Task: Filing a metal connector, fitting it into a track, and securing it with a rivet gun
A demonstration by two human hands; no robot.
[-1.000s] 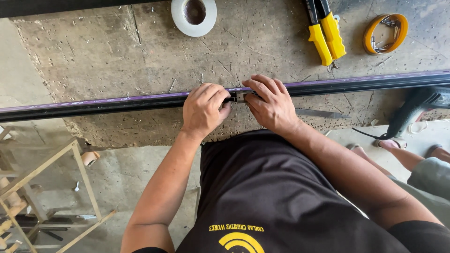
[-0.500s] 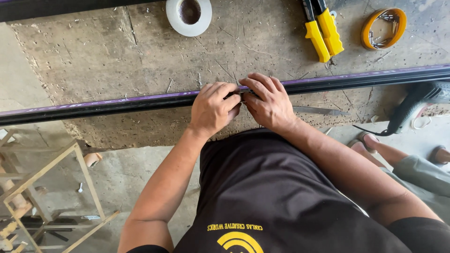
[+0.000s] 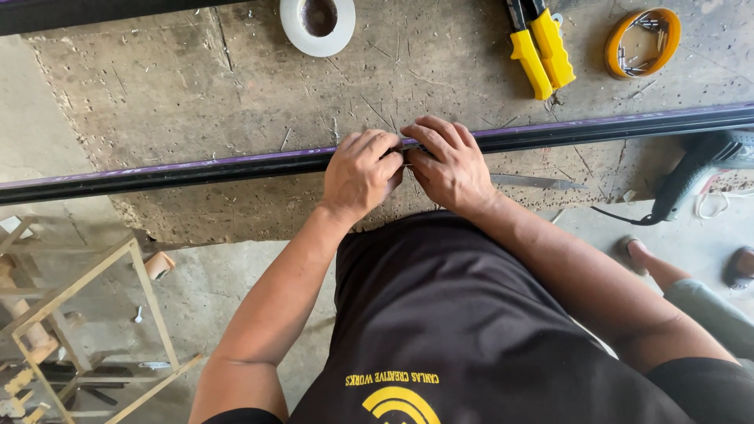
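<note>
on worn bench point(image 3: 196, 102) | long black bar point(image 3: 196, 169), purple-edged | left hand point(image 3: 360, 174), right hand point(image 3: 448, 165) pinching it

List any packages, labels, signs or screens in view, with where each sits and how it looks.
Shirt print: bottom centre, on the person's black shirt; a short line of yellow lettering above yellow curved bands.
No packages, signs or screens show on the workbench.

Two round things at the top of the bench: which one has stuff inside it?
The orange ring at the top right: small metal bits lie inside it. The white tape roll, top centre, shows only a dark bare core.
</note>
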